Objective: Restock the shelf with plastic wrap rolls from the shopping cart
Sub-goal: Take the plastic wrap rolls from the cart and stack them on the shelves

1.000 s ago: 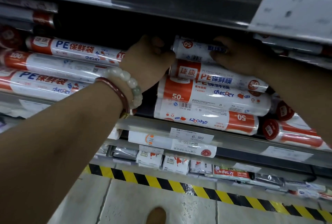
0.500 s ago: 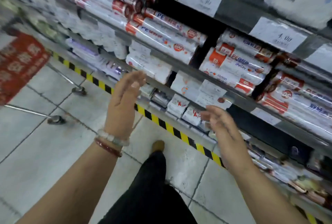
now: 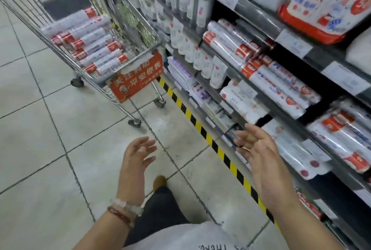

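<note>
Red-and-white plastic wrap rolls (image 3: 88, 43) lie stacked in the wire shopping cart (image 3: 128, 18) — roughly eight show, though blur makes the count uncertain. More rolls of the same kind sit on the shelf (image 3: 281, 109): one cluster of about four (image 3: 234, 43) and a second of about three (image 3: 281, 83), with a further group at the far right that you cannot count cleanly.

Your left hand (image 3: 136, 159) hangs over the tiled floor (image 3: 40, 129), fingers spread and loosely bent, gripping nothing; two bracelets (image 3: 124, 209) ring its wrist. Your right hand (image 3: 257, 149) is likewise spread, palm turned inward, holding nothing.

Cart rolls lie well ahead of your left hand and off to its left, well apart from it. Shelf rolls sit above and to the right of your right hand — near, not touching. One red sign (image 3: 136, 79) hangs on the cart's near end, ahead of your left hand.
</note>
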